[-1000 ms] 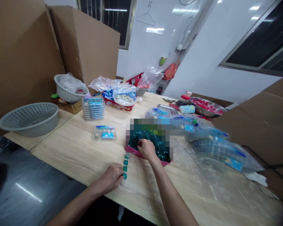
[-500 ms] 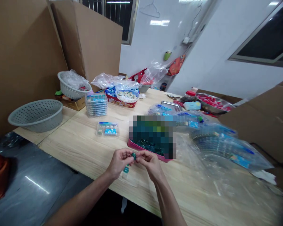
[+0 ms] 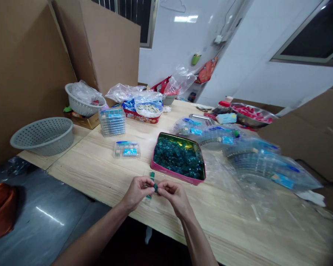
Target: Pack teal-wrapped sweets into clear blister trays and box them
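1. Our left hand (image 3: 137, 190) and our right hand (image 3: 176, 195) meet just above the counter (image 3: 94, 177), both nearly closed, their fingertips pinching one glossy teal piece (image 3: 155, 188) between them.
2. Just below the hands, we count two more teal chips (image 3: 152, 176) on the counter, with the hands partly hiding them.
3. Just beyond the hands sits one pink tin (image 3: 169, 174), a rounded rectangle with a shiny rim, heaped with many small, glassy teal pieces (image 3: 179, 160); we cannot count them.
4. To its left lie one clear plastic tray (image 3: 127, 149) and one stack of similar trays (image 3: 112, 122), with blue and teal contents showing through.
5. To its right, crinkled clear bags (image 3: 266, 166) holding blue-labelled packs spread across the pale, grainy wood.
6. Further along, we see one steel bowl (image 3: 251, 115) of red items and one red-and-gold tin (image 3: 135, 117) beneath a white bowl (image 3: 148, 109).
7. At the counter's left end are two grey perforated plastic baskets: one empty-looking and round (image 3: 41, 142), the other (image 3: 72, 99) stuffed with plastic film.
8. Tall cardboard sheets (image 3: 105, 44) stand behind, white walls rise beyond them, and a glossy grey floor (image 3: 44, 210) lies to the left, with an orange cloth (image 3: 1, 210) on it.
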